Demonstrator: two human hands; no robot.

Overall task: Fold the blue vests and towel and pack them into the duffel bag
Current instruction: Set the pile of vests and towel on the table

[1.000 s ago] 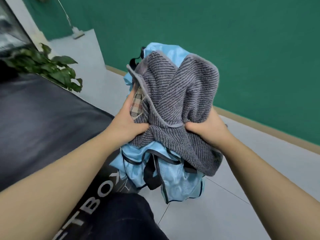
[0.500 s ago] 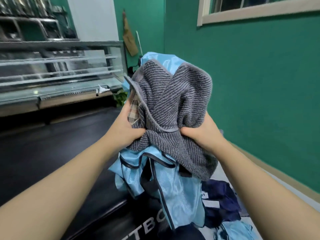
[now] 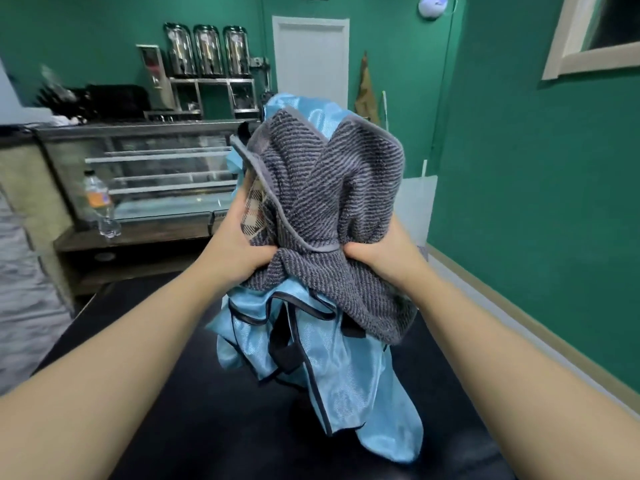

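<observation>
Above black table (image 3: pixel 173 427): grey striped towel (image 3: pixel 332 188) bunched with blue vests (image 3: pixel 332 375), held up mid-air. Left hand (image 3: pixel 239 247) gripped towel's left side, fingers curled in. Right hand (image 3: pixel 384 251) gripped right side likewise. Vests hung below towel, dark-trimmed. Glass display counter (image 3: pixel 156 171) behind.
</observation>
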